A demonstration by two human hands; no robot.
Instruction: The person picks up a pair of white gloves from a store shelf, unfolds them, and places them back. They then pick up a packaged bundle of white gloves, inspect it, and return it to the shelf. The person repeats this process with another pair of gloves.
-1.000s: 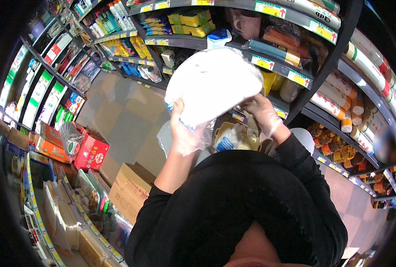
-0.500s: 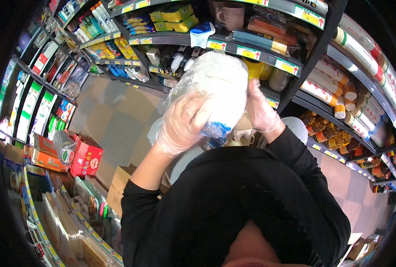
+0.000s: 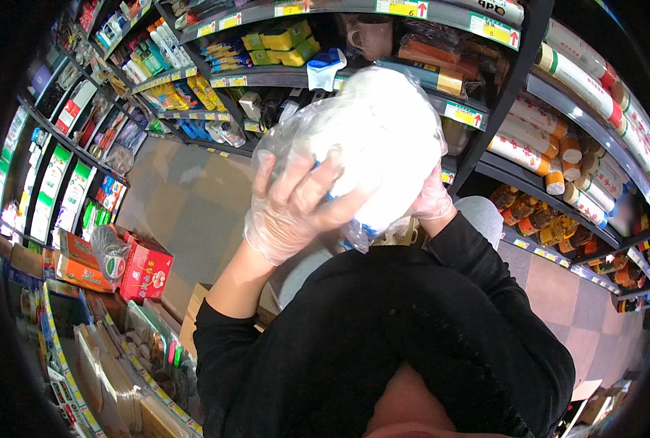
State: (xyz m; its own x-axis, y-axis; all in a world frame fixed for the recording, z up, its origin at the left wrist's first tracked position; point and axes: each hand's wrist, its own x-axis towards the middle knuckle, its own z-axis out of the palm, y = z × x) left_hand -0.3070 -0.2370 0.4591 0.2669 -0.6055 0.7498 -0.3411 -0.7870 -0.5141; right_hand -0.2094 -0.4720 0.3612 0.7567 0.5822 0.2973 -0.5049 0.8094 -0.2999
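Note:
A bulky white bundle in clear plastic wrap [image 3: 394,139], with blue showing along its lower left side, is held up in front of my chest. My left hand [image 3: 292,204], in a thin clear glove, presses on its left side with fingers spread over the crinkled plastic. Gloved the same way, my right hand [image 3: 434,196] supports the lower right side, its fingers mostly hidden behind the bundle. A small blue-and-white item [image 3: 326,69] sits at the shelf edge just beyond the bundle.
Ahead, shelves hold yellow-green packs [image 3: 281,44] and a pinkish mug [image 3: 371,36]. Wrapped rolls [image 3: 518,146] and amber bottles [image 3: 551,223] fill the right shelving. To the left, a red box [image 3: 146,269] stands by a low rack [image 3: 113,365] on the tiled floor.
The bundle has tilted and shifted right, showing a broader white face. My left hand's fingers have spread wider over it, and my right hand has slipped lower, partly behind it.

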